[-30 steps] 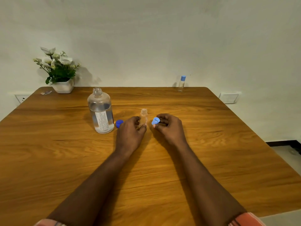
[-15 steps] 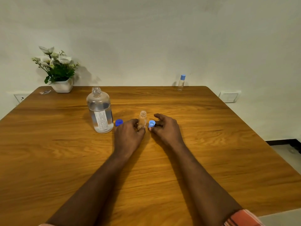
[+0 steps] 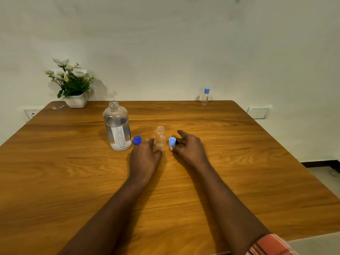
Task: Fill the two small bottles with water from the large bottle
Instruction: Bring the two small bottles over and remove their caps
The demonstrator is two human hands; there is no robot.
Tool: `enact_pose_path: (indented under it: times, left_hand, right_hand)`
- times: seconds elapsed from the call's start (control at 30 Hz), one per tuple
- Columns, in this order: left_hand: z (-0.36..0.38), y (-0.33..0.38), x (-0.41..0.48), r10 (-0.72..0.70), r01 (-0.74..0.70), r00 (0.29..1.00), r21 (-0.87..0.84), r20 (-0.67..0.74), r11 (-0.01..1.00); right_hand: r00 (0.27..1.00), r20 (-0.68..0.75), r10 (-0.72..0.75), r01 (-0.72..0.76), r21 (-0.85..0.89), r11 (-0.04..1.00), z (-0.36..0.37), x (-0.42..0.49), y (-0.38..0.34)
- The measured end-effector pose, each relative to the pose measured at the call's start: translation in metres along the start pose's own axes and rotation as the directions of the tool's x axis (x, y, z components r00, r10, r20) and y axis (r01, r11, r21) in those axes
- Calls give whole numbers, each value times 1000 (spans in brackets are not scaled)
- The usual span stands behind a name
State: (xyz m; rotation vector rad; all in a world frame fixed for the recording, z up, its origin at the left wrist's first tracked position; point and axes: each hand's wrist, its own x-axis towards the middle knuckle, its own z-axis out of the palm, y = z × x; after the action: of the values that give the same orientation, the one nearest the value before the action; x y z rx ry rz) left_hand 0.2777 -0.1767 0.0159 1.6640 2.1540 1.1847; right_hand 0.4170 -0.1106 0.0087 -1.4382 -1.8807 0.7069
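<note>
The large clear bottle (image 3: 116, 126) stands uncapped on the wooden table (image 3: 239, 162), partly filled with water. Its dark blue cap (image 3: 137, 140) lies just right of its base. A small, empty, uncapped bottle (image 3: 160, 137) stands upright right of that cap, and my left hand (image 3: 145, 159) grips it low at the base. Its light blue cap (image 3: 172, 141) rests on the table, open side up. My right hand (image 3: 190, 147) lies beside this cap with its fingers spread. A second small bottle (image 3: 205, 96), capped in light blue, stands at the far right edge.
A white pot of flowers (image 3: 73, 89) sits at the far left corner, with a small scrap (image 3: 58, 107) beside it. The wall runs right behind the table. Wall sockets (image 3: 258, 112) flank the table at both sides.
My right hand lowered the light blue cap onto the table and spread its fingers off it. My left hand stayed on the small bottle.
</note>
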Motion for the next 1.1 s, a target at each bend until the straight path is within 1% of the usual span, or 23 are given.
enact_pose_path:
  times: [0.1, 0.17, 0.2, 0.27, 0.33, 0.43, 0.5, 0.57, 0.7, 0.8, 0.9, 1.1]
  left_hand:
    - [-3, -1, -7, -26, 27, 999, 26, -19, 999]
    - [-6, 0, -15, -45, 46, 998, 30, -46, 999]
    - [-6, 1, -21, -32, 35, 998, 47, -55, 998]
    - [-5, 5, -32, 39, -33, 998, 130, -47, 991]
    - [-2, 14, -42, 135, -133, 991, 168, -1, 977]
    - [14, 36, -51, 297, -311, 948, 138, 112, 940]
    - [32, 50, -49, 353, -368, 924, 89, 149, 925]
    - [53, 63, -39, 346, -360, 925, 70, 159, 930]
    - [88, 84, -8, 283, -304, 944, 110, 170, 946]
    - [109, 96, 17, 238, -266, 954, 149, 184, 952]
    - [131, 104, 44, 215, -246, 956, 149, 198, 958]
    - [170, 118, 102, 135, -152, 983, 138, 126, 979]
  right_hand:
    - [1000, 6, 9, -9, 22, 1000, -2, -2, 1]
    - [1000, -1, 26, -26, 91, 996, -5, -4, 1]
    - [999, -8, 38, -37, 129, 991, -8, -6, 2]
    - [998, -8, 59, -57, 197, 979, -14, -9, 4]
    - [998, -8, 63, -59, 237, 970, -21, -12, 9]
    - [995, -66, 78, -59, 244, 968, -37, -13, 23]
    - [988, -121, 94, -66, 219, 974, -49, -9, 34]
    - [978, -174, 112, -80, 181, 980, -60, -2, 46]
    - [962, -244, 125, -98, 120, 988, -76, 19, 67]
    - [951, -279, 132, -101, 121, 987, -82, 43, 80]
    - [938, -313, 148, -110, 138, 984, -85, 70, 90]
    - [926, -347, 150, -110, 132, 985, -88, 132, 110]
